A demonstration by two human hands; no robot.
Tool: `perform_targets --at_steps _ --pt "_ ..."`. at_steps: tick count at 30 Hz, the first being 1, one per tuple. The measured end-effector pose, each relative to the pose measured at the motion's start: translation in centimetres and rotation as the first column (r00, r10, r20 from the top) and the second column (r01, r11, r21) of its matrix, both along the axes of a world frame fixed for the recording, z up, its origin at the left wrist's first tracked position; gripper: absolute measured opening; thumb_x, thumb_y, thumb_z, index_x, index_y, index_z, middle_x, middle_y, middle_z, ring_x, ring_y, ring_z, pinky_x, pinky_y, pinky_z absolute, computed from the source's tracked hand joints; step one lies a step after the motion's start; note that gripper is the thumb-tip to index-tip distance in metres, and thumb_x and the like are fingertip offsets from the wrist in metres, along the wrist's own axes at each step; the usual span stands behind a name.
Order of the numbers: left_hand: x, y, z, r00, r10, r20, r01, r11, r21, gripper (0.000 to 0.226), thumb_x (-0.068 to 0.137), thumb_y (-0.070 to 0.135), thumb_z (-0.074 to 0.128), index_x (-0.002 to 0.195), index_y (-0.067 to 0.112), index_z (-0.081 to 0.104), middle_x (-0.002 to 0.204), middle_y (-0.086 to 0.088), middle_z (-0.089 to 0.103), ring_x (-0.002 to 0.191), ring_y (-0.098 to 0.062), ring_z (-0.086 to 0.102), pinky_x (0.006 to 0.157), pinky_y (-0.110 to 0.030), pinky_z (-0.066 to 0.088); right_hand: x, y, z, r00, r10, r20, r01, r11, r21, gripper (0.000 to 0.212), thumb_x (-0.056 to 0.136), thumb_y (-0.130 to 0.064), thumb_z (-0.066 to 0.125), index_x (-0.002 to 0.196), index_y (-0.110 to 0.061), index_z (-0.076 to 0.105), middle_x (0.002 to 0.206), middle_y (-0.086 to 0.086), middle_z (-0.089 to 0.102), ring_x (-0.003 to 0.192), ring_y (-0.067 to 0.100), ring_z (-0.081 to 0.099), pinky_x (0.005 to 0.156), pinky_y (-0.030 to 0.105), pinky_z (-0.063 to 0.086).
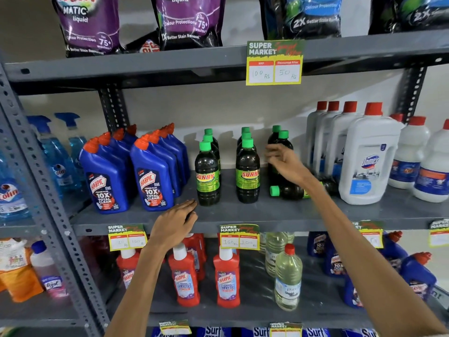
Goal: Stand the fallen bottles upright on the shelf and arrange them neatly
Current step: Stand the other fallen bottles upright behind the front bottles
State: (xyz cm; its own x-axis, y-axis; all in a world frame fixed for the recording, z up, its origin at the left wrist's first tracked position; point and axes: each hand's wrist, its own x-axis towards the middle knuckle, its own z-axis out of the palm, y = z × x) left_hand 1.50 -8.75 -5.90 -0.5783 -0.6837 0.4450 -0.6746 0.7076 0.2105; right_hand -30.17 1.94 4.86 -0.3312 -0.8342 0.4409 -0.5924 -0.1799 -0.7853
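Dark Sunny bottles with green caps stand on the grey middle shelf (243, 215) in rows: a left row (207, 176), a middle row (247, 173) and a short right row (279, 142). One more Sunny bottle (289, 191) lies on its side behind my right forearm, cap pointing left. My right hand (284, 164) hovers in front of the right row with fingers apart, holding nothing. My left hand (176, 224) rests flat on the shelf's front edge, fingers together and stretched toward the left row.
Blue Harpic bottles (150, 176) stand left of the Sunny rows, white Domex bottles (364, 161) to the right. Price tags (239, 237) hang from the shelf edge. Red Harpic bottles (226, 278) and clear bottles fill the shelf below; detergent pouches sit above.
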Motion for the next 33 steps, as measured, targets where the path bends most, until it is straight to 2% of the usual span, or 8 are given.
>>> perform_targets --at_steps 3,7,10,16,20,24,27,33 --pt "-0.1 -0.1 0.0 1.0 0.004 -0.004 -0.004 1.0 0.013 0.045 0.099 0.035 0.039 0.143 0.026 0.044 0.15 0.01 0.042 0.137 -0.011 0.04 0.108 -0.033 0.036 -2.2 1.9 0.9 0.865 -0.018 -0.502 0.172 0.95 0.262 0.057 0.085 0.007 0.057 0.14 -0.004 0.047 0.133 0.015 0.057 0.123 0.028 0.054 0.096 0.026 0.043" --pt "-0.2 0.2 0.1 1.0 0.015 0.007 -0.015 0.999 0.03 0.046 0.099 0.037 0.038 0.144 0.027 0.043 0.151 0.01 0.041 0.138 -0.011 0.039 0.109 -0.035 0.035 -3.7 2.9 -0.2 0.708 0.227 -0.668 0.417 0.63 0.656 0.076 0.07 -0.005 0.075 0.139 -0.012 0.044 0.123 0.01 0.06 0.107 0.027 0.059 0.086 0.035 0.053" --pt "-0.2 0.4 0.2 1.0 0.024 0.009 -0.024 0.999 0.047 0.046 0.099 0.039 0.037 0.144 0.028 0.042 0.151 0.011 0.039 0.138 -0.011 0.038 0.11 -0.035 0.034 -3.8 2.9 -1.3 0.739 0.181 -0.649 0.378 0.685 0.622 0.081 0.066 -0.004 0.078 0.138 -0.018 0.044 0.124 0.009 0.059 0.107 0.027 0.059 0.09 0.04 0.053" --pt "-0.1 0.6 0.2 1.0 0.029 -0.005 -0.029 0.998 0.054 0.045 0.099 0.038 0.038 0.143 0.028 0.043 0.151 0.012 0.04 0.138 -0.01 0.038 0.11 -0.036 0.034 -4.0 5.0 -1.3 0.753 0.111 -0.649 0.24 0.871 0.428 0.075 0.063 -0.005 0.082 0.131 -0.018 0.055 0.121 0.004 0.06 0.109 0.021 0.056 0.086 0.027 0.045" --pt "-0.2 0.5 0.2 0.999 0.039 -0.004 -0.039 0.998 0.048 0.045 0.099 0.037 0.039 0.143 0.029 0.043 0.151 0.012 0.04 0.137 -0.011 0.039 0.108 -0.035 0.035 -3.7 7.4 -0.8 0.841 -0.007 -0.54 0.124 0.976 0.18 0.067 0.064 -0.013 0.079 0.127 -0.021 0.059 0.11 -0.003 0.065 0.104 0.014 0.059 0.09 0.025 0.041" --pt "-0.3 0.6 0.2 0.999 0.047 0.001 -0.047 0.998 0.042 0.044 0.099 0.038 0.039 0.143 0.03 0.043 0.15 0.013 0.041 0.136 -0.011 0.041 0.106 -0.035 0.037 -4.4 8.0 0.2 0.957 -0.112 -0.269 0.112 0.994 -0.016 0.06 0.056 -0.026 0.075 0.115 -0.022 0.066 0.101 0.0 0.074 0.095 0.024 0.069 0.09 0.038 0.054" --pt "-0.3 0.5 0.1 0.999 0.048 0.004 -0.048 0.998 0.051 0.045 0.099 0.038 0.039 0.143 0.031 0.043 0.15 0.013 0.041 0.137 -0.011 0.04 0.107 -0.036 0.037 -4.5 7.4 0.5 0.998 -0.046 0.031 0.048 0.996 -0.071 0.056 0.058 -0.011 0.078 0.113 -0.013 0.067 0.099 0.006 0.075 0.094 0.024 0.07 0.091 0.038 0.054" --pt "-0.5 0.7 0.3 0.999 0.04 -0.008 -0.039 0.997 0.064 0.045 0.099 0.038 0.039 0.143 0.031 0.043 0.15 0.013 0.041 0.137 -0.01 0.039 0.108 -0.036 0.036 -4.8 5.0 0.4 0.968 0.036 0.247 -0.019 0.997 -0.07 0.061 0.054 -0.002 0.077 0.111 -0.018 0.061 0.099 0.009 0.071 0.1 0.026 0.066 0.096 0.046 0.051"
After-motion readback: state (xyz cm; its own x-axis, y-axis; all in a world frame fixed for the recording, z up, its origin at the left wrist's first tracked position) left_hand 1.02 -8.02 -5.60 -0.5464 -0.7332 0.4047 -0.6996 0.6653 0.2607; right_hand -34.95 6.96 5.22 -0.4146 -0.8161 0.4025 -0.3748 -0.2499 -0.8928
